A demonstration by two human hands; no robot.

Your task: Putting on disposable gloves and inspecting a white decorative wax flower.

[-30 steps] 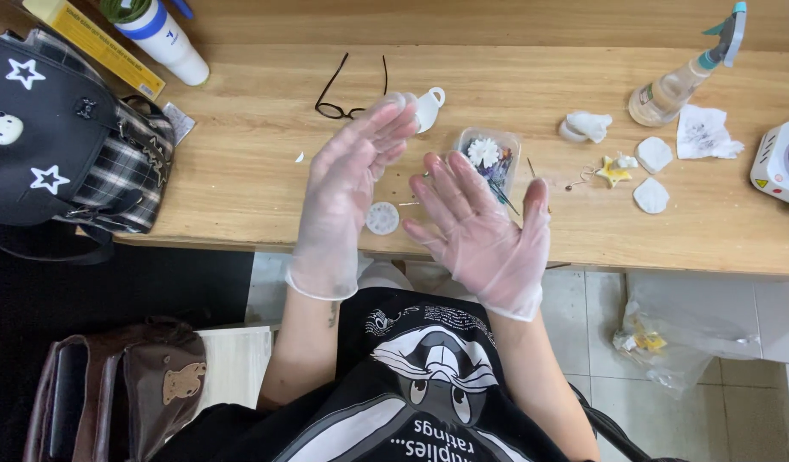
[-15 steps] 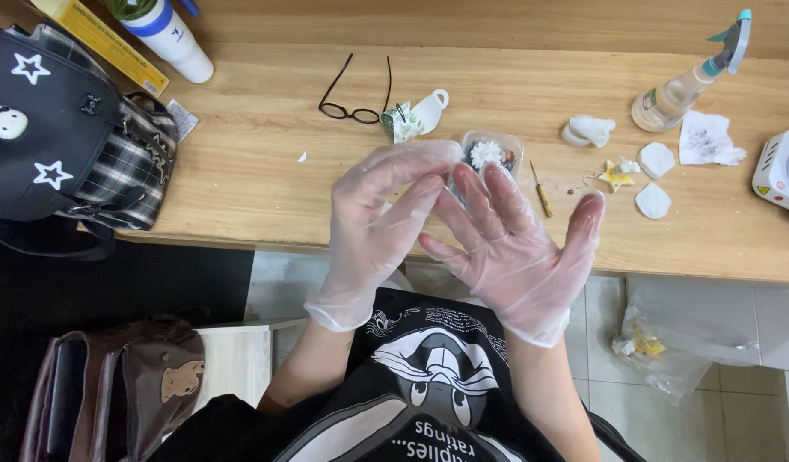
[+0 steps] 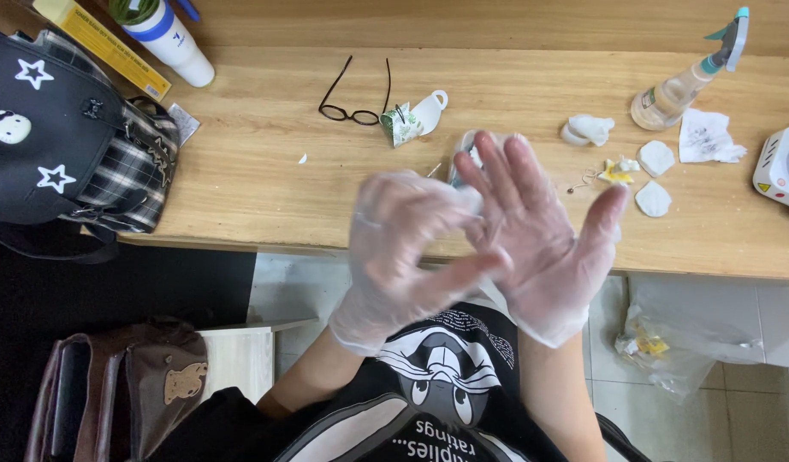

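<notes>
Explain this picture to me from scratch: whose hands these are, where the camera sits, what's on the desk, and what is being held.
The camera is worn on a person's head and looks down, so both hands are that person's own. The left hand and right hand wear thin clear gloves and press together above the wooden desk; the left fingers seem to tug at the right glove. Neither holds anything else. On the desk lie black glasses, a spray bottle, white cotton pads, a small green packet and a black backpack.
</notes>
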